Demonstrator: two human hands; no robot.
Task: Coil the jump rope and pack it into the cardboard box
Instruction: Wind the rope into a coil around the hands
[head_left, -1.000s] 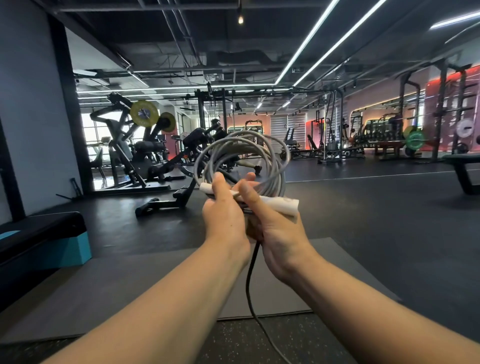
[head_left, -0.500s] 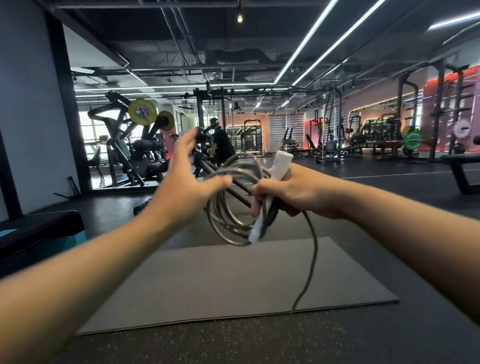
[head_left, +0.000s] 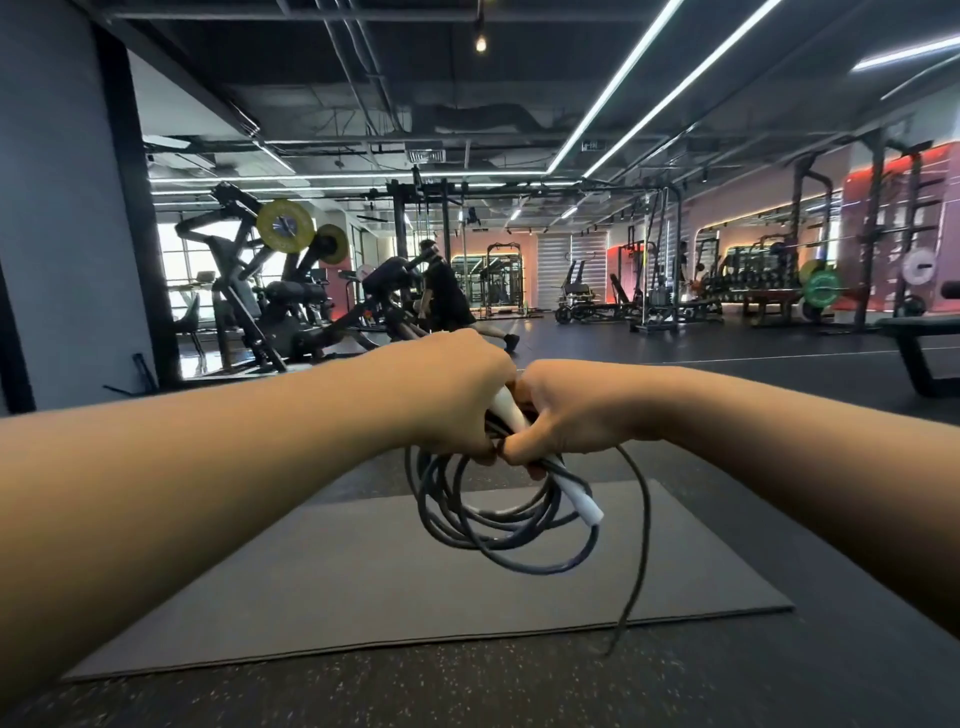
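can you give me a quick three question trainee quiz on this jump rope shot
1. True or false: both hands grip the coiled dark grey jump rope.
2. The loose rope end trails down over: A) the grey floor mat B) a bench C) a box.
3. Fill in: the white plastic handle pokes out below the ___ hand.

Key: 1 true: left hand, right hand. 2 A. 3 right.

left arm (head_left: 208, 483): bare to frame edge, no sleeve, no watch | right arm (head_left: 779, 441): bare, no sleeve | hands: no gloves, no rings seen
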